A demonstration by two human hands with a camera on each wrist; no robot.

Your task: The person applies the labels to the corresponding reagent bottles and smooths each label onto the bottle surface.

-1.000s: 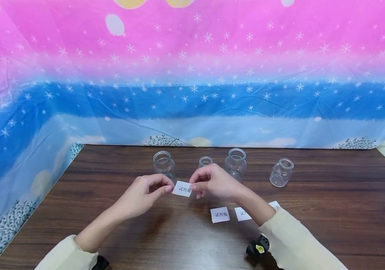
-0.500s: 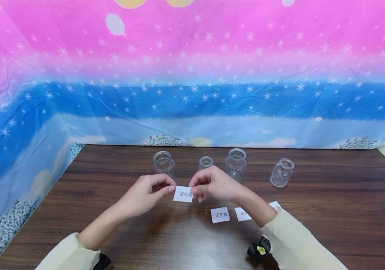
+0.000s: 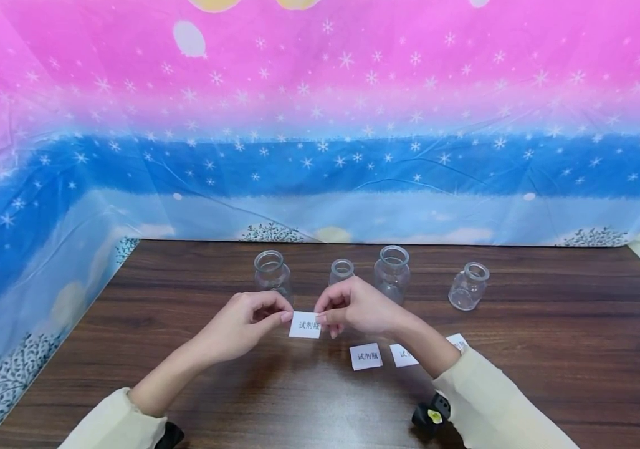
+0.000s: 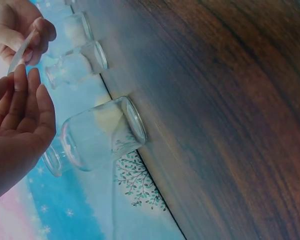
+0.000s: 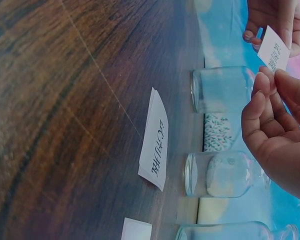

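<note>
A small white paper label (image 3: 304,325) printed with black Chinese characters is held above the table between both hands. The left hand (image 3: 243,327) pinches its left edge with thumb and fingertips. At the opposite edge, thumb and fingers of the right hand (image 3: 356,305) grip the label, covering part of the last character. Just behind the left hand stands a clear glass jar (image 3: 272,274), its lower part hidden in the head view. Beyond the right hand are a smaller jar (image 3: 342,269) and a large one (image 3: 392,274). All have open mouths.
Another small glass jar (image 3: 468,288) stands farther right. More printed labels lie on the wooden table: one label (image 3: 366,357) below the right hand, a second label (image 3: 404,356) partly under the right forearm, a third (image 3: 457,341) by the sleeve. A patterned cloth (image 3: 320,215) hangs behind.
The held label has come down a little and tipped to face the head camera more. Both hands have shifted slightly with it, keeping their grip. Jars and table labels stay put.
</note>
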